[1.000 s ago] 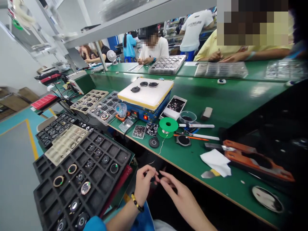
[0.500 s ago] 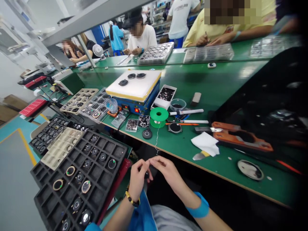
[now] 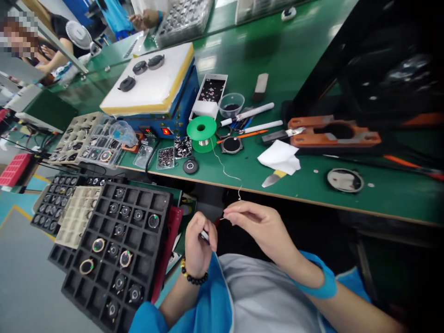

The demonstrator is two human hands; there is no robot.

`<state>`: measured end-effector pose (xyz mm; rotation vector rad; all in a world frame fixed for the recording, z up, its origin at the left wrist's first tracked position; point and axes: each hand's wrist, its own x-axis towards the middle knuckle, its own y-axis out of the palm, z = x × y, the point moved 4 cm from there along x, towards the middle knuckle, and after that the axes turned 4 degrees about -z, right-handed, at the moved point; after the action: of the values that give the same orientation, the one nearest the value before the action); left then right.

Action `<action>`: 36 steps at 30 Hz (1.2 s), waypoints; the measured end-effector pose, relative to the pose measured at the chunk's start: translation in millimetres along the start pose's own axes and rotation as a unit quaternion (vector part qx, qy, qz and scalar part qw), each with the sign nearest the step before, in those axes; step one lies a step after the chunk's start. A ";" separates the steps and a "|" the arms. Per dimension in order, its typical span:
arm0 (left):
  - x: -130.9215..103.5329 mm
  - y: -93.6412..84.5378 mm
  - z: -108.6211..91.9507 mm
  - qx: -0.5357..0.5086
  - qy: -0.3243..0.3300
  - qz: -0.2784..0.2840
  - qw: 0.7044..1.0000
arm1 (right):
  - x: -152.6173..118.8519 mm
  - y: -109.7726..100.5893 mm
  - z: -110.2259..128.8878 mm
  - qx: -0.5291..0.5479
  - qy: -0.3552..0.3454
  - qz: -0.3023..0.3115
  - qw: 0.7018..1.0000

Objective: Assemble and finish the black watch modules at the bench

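Left hand curled round a small grey-and-dark piece, mostly hidden by the fingers, can't identify; right hand just beside it, fingertips pinching a thin strand, too fine to make out. Pale wire from the green spool ahead of hands drops past the tabletop edge, far end unclear near right hand. Black watch tray left of left hand, lower end cut off; white tissue ahead of right hand.

- Ahead of your right hand, the thin wire from the green spool crosses your way at the bench edge.
- The black tray blocks you low beside your left hand.
- Bare bench between white cloth and round case lets you through.
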<state>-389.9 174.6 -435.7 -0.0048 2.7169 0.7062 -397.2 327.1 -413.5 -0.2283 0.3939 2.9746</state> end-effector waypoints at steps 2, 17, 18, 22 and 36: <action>-0.6 2.3 1.2 0.005 -0.011 -0.002 1.000 | -4.7 4.8 2.5 0.007 -0.004 0.011 1.000; -8.7 8.7 -5.8 0.068 0.059 -0.046 0.995 | -17.9 5.1 12.7 -0.034 -0.137 -0.004 0.990; -9.2 8.3 -5.6 0.075 0.065 -0.046 0.994 | -18.0 5.3 12.5 -0.038 -0.141 -0.003 0.989; -10.9 7.0 -4.3 0.088 0.072 -0.046 0.992 | -17.6 5.5 12.7 -0.049 -0.141 -0.002 0.989; -10.8 3.9 -4.9 0.146 0.107 -0.047 0.982 | -18.3 2.5 15.2 -0.131 -0.188 0.040 0.973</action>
<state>-381.6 174.8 -426.5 -0.1470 2.9782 0.2895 -381.7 326.7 -395.4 0.3321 -0.0350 3.0439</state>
